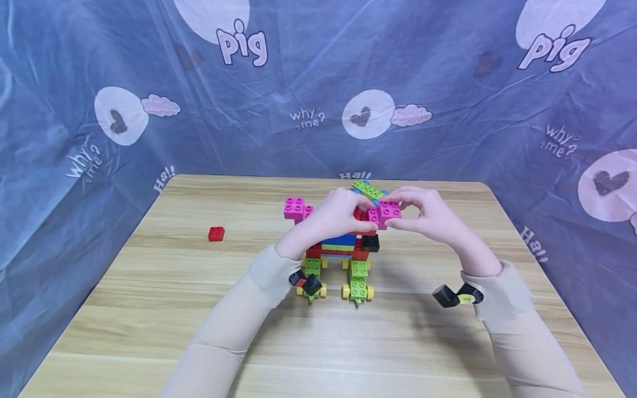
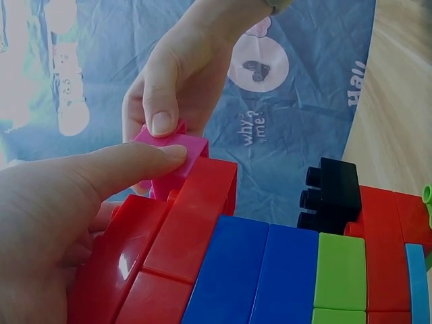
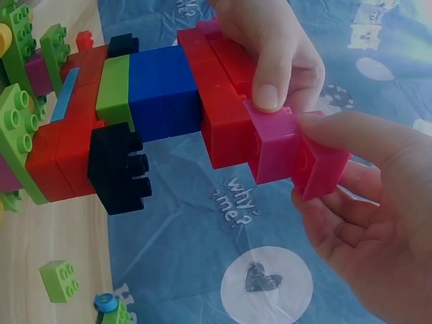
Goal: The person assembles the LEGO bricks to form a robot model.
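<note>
A toy brick figure (image 1: 339,241) of red, blue and green bricks stands on green wheeled bases at the table's middle. My left hand (image 1: 340,213) grips its upper right end, thumb on an inner pink brick (image 3: 273,145) beside the red bricks (image 3: 219,128); its other fingers are partly hidden behind them. Between thumb and fingers, my right hand (image 1: 423,213) pinches the outer pink brick (image 1: 390,210), which touches the inner one. Both thumbs nearly meet in the right wrist view. Pink bricks (image 1: 294,208) also form the figure's left end, and a black brick (image 3: 116,169) juts from its lower body.
A loose red brick (image 1: 216,234) lies on the table (image 1: 149,309) to the left. Behind the hands is a green wheeled base (image 1: 368,189) with blue wheels. A loose green brick (image 3: 59,281) shows in the right wrist view. Blue patterned cloth (image 1: 278,72) surrounds the table.
</note>
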### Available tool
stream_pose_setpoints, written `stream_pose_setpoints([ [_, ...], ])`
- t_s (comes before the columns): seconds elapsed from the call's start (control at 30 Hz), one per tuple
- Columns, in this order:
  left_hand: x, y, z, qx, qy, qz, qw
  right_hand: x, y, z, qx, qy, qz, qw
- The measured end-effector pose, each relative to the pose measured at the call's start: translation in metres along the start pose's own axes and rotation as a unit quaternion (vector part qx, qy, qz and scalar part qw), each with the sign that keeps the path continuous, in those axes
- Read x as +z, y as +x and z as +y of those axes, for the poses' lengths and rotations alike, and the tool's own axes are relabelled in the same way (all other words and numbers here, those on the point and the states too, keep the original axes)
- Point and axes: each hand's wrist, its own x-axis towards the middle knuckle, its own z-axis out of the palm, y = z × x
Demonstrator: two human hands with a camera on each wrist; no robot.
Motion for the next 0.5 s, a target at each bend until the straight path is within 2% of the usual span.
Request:
stream_pose_setpoints([
  [0.2, 0.0001, 0.001, 0.0011, -0.006, -0.005, -0.01, 0.9999, -0.0007, 0.0007, 0.0007, 0.002, 0.007, -0.006, 1.0],
  [0.5, -0.0014, 0.0014, -0.0011, 0.009, -0.007, -0.016, 0.9998, 0.0017, -0.0003, 0.0027, -0.001, 0.037, 0.0, 0.999],
])
